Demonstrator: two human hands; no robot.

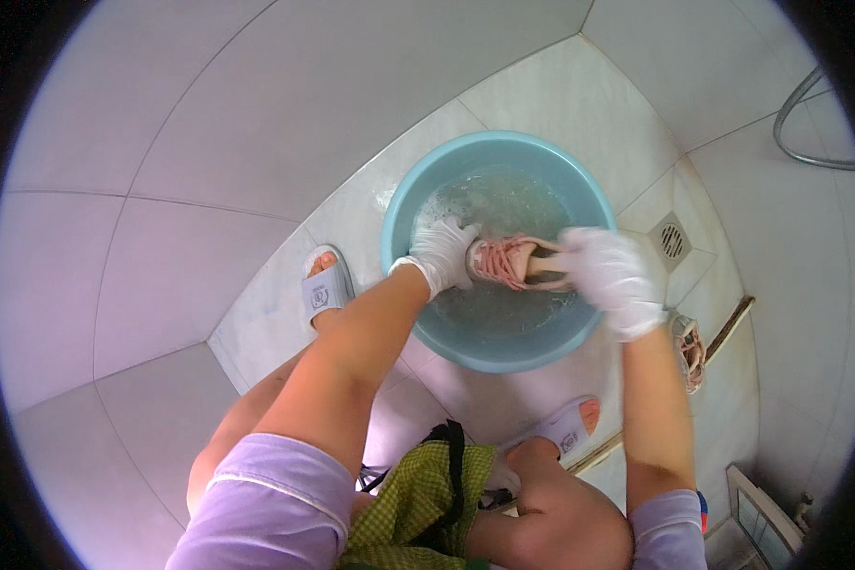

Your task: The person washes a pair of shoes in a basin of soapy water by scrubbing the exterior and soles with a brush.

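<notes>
A pale sneaker with pink laces (505, 261) lies across the blue-green basin (494, 364), its toe to the left, above cloudy water. My left hand (439, 255), in a white glove, is closed round the toe end and steadies it. At the shoe's heel end is my right hand (616, 280), also gloved in white, curled like a fist and blurred by motion. A pale beige strip (544, 264) runs from the shoe's opening toward that hand. Whether it is a handle or part of the shoe, I cannot tell. The right fingers hide what they hold.
Another sneaker (689, 351) stands on the tiled floor right of the basin, near a dark-edged strip (730, 328). A floor drain (672, 239) lies beyond it. My slippered feet flank the basin's near side. A metal hose (796, 142) hangs at the right wall.
</notes>
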